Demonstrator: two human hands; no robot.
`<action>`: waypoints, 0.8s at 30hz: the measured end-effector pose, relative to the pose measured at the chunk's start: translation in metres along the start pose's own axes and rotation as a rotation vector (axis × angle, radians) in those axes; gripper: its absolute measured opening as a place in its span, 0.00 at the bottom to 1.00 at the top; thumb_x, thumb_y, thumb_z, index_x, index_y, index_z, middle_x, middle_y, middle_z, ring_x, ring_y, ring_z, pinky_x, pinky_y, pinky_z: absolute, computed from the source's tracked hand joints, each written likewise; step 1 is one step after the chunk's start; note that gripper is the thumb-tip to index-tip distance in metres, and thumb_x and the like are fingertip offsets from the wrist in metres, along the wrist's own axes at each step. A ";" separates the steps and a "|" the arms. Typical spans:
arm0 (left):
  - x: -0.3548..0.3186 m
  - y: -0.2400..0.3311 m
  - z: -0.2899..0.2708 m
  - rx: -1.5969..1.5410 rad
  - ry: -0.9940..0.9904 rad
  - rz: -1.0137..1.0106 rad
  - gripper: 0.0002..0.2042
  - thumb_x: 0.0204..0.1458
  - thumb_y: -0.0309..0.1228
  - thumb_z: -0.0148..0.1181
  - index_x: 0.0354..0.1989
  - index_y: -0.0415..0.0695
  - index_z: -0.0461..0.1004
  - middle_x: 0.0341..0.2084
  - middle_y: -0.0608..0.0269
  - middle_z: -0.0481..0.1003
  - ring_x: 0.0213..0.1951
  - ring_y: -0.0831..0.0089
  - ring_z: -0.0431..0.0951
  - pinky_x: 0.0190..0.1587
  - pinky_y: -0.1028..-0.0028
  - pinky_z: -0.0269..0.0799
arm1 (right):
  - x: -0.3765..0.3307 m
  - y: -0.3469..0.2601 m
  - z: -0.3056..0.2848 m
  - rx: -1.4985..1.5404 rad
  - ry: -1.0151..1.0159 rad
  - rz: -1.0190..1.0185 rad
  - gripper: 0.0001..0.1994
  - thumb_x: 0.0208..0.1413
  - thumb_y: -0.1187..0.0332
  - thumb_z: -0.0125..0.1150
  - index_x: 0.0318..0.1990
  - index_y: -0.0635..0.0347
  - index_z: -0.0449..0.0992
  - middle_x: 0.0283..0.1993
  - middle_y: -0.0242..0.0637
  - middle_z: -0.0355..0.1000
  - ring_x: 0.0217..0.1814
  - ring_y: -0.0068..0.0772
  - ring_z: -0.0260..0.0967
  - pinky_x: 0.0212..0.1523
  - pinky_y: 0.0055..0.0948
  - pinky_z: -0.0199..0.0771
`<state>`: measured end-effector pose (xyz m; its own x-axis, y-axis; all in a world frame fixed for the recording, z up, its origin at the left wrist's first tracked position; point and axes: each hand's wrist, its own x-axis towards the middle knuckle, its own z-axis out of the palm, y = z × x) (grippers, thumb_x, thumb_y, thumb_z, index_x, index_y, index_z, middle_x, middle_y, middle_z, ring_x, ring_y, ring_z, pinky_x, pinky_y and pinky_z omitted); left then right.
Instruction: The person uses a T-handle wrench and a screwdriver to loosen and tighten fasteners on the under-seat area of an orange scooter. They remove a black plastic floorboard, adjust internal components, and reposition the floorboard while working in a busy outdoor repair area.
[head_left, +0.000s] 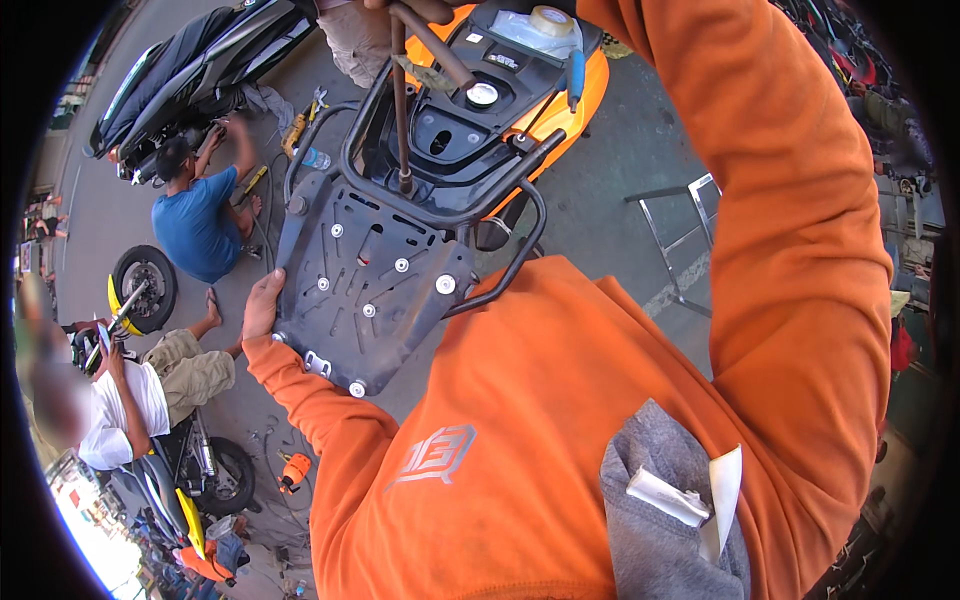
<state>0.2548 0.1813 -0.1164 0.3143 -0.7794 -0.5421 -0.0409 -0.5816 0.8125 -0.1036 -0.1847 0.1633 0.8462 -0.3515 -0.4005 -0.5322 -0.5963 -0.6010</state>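
Pinching the left edge of a black luggage rack plate, the person in the orange sweatshirt has the left hand on it thumb-up, with the fingers mostly tucked out of sight. The right arm goes up and off the top edge. Some fingers show up there by the handle of a rusty T-handle wrench, probably the right hand's, but can't tell for sure, or how tight they're gripping.

Progress-wise, I'd call it partway. The plate sits right behind the tail of an orange-and-black scooter, up against its tubular grab rail, and a bunch of round pale fasteners are already in it. The wrench's bottom end is down near the plate's front edge, so at least one fixing there looks not quite finished, imo. Whether the others are snug, no clue from this angle. Clean-up's not done either: a tape roll and a blue-handled screwdriver are sitting on the scooter.
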 end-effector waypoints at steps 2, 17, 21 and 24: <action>-0.001 0.002 0.001 0.010 0.008 -0.003 0.26 0.64 0.50 0.55 0.46 0.32 0.77 0.34 0.66 0.80 0.32 0.81 0.77 0.37 0.79 0.71 | 0.000 0.011 0.009 0.044 0.169 -0.077 0.19 0.60 0.58 0.51 0.36 0.63 0.84 0.31 0.49 0.80 0.32 0.45 0.78 0.38 0.41 0.75; 0.000 0.005 0.005 -0.061 0.037 -0.033 0.25 0.64 0.47 0.56 0.49 0.31 0.76 0.36 0.62 0.81 0.33 0.78 0.80 0.39 0.78 0.74 | -0.006 0.004 0.005 -0.095 0.069 -0.587 0.16 0.61 0.61 0.64 0.53 0.59 0.81 0.45 0.40 0.81 0.45 0.35 0.76 0.46 0.32 0.74; 0.002 0.006 0.003 -0.117 0.019 -0.052 0.24 0.63 0.47 0.57 0.48 0.32 0.77 0.34 0.61 0.81 0.30 0.78 0.80 0.37 0.77 0.74 | -0.013 0.002 0.012 -0.467 0.328 -0.522 0.19 0.59 0.54 0.63 0.44 0.62 0.83 0.40 0.48 0.81 0.41 0.49 0.77 0.46 0.40 0.74; 0.004 0.004 0.004 -0.129 0.031 -0.071 0.24 0.63 0.47 0.57 0.46 0.32 0.78 0.33 0.62 0.81 0.28 0.77 0.79 0.34 0.77 0.74 | 0.001 0.006 0.026 -0.566 0.580 -0.309 0.17 0.59 0.58 0.57 0.36 0.65 0.83 0.33 0.54 0.79 0.40 0.57 0.77 0.45 0.47 0.74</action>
<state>0.2523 0.1750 -0.1165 0.3415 -0.7288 -0.5934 0.1038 -0.5983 0.7945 -0.1070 -0.1705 0.1415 0.9131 -0.3352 0.2323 -0.3127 -0.9411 -0.1287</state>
